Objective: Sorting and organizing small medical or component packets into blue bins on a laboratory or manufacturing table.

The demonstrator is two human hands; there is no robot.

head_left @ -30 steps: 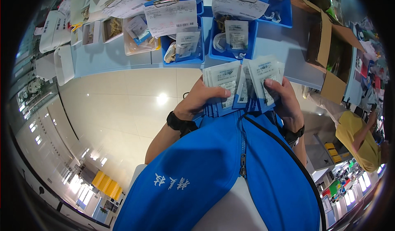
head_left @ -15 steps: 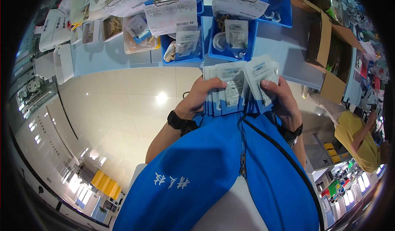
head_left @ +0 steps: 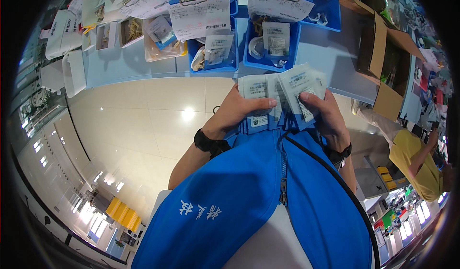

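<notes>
My left hand (head_left: pixel 235 107) is closed round a stack of small flat packets (head_left: pixel 254 89) with white printed labels and blue lower edges. Its thumb presses across the face of the front one. Fanned beside it, more packets (head_left: pixel 296 84) of the same kind are gripped by my right hand (head_left: pixel 327 112), thumb on the front label. The two groups meet in the middle, where some packets overlap. Both hands are held in front of my blue jacket, just short of the table's near edge. The fingers behind the packets are hidden.
Two blue bins (head_left: pixel 235 60) (head_left: pixel 270 65) with clipboards, paper slips and similar packets stand at the table's near edge. Clear plastic tubs (head_left: pixel 165 53) and small boxes are left of them. An open cardboard box (head_left: pixel 371 48) sits right. A person in yellow (head_left: pixel 416 163) is at the right.
My left thumb has slid right across the packets, and one has shifted toward the middle between the hands. The right-hand packets have tilted slightly and lie a little further left.
</notes>
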